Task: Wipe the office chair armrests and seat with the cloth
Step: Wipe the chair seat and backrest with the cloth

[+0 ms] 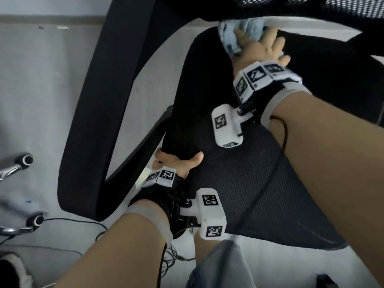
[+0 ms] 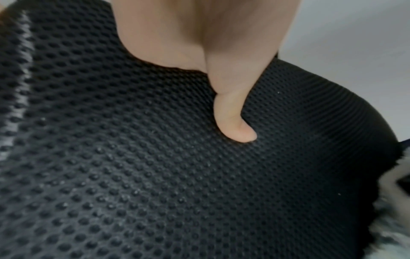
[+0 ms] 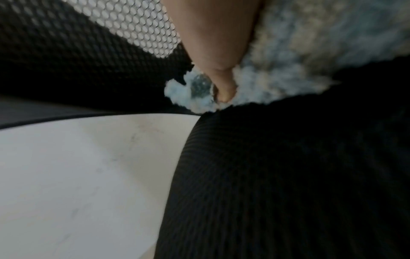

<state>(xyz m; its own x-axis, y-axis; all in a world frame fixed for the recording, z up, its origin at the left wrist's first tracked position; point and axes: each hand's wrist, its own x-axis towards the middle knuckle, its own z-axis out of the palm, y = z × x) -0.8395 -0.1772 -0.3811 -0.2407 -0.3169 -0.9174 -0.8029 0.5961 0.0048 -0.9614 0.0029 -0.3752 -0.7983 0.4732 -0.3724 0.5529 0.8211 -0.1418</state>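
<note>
The black mesh seat (image 1: 239, 173) of the office chair fills the middle of the head view. My left hand (image 1: 178, 161) grips its near left edge, thumb (image 2: 233, 113) pressed on top of the mesh seat (image 2: 155, 175), the other fingers hidden underneath. My right hand (image 1: 259, 48) holds a bunched, fluffy light blue cloth (image 1: 230, 32) against the back of the seat, just under the backrest (image 1: 270, 5). In the right wrist view the thumb (image 3: 221, 52) digs into the cloth (image 3: 299, 52). The black left armrest (image 1: 99, 100) curves along the seat's left side.
Two castors (image 1: 26, 160) (image 1: 37, 220) on chrome legs of a chair base show at the left edge. Thin cables (image 1: 83, 221) trail over the grey floor (image 1: 41, 90). My leg in jeans (image 1: 218, 267) stands close to the seat's front.
</note>
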